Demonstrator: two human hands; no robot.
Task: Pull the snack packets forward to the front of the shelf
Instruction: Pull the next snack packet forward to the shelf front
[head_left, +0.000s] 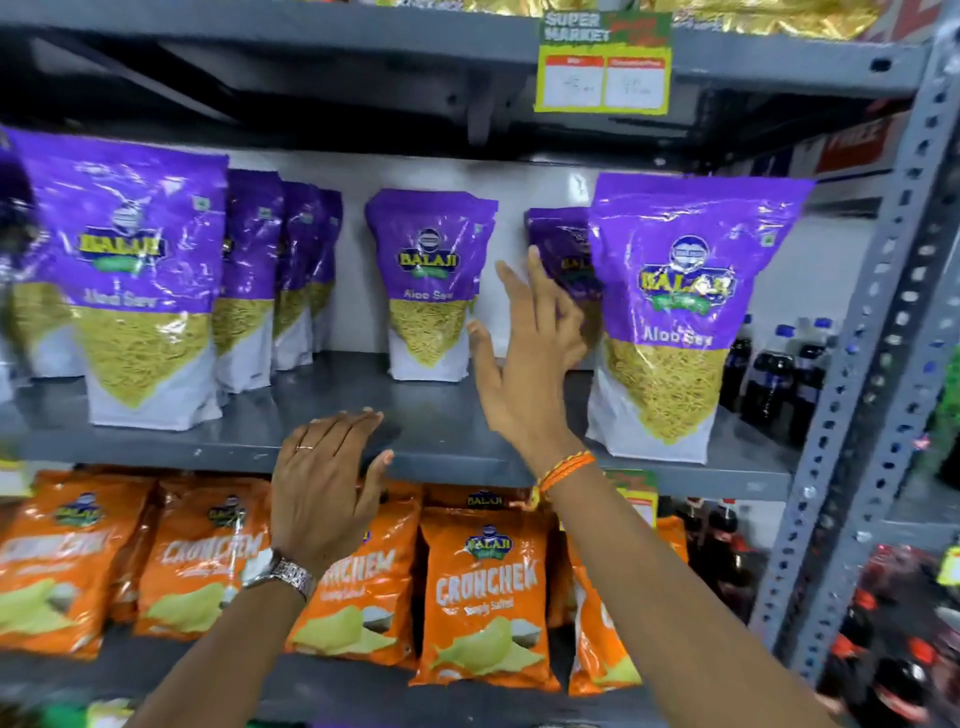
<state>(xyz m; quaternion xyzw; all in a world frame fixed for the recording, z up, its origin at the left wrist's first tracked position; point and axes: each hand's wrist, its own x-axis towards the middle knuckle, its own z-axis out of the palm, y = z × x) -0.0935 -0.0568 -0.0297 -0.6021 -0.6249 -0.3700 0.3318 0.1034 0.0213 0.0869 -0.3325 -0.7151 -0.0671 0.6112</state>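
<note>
Reaching right hand (524, 358) empty, fingers spread | left hand (324, 486) empty | purple packets (431, 283): seven visible

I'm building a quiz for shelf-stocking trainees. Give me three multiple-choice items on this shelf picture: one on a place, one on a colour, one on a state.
1. Where is the middle Aloo Sev packet?
A. front edge
B. back of the shelf
C. lower shelf

2. Colour of the Crunchex packets?
A. orange
B. blue
C. green

3. The right hand is:
A. gripping a packet
B. open, reaching in
C. fisted

B: it stands near the rear wall.
A: orange bags fill the lower shelf.
B: its fingers are spread, holding nothing.
</note>
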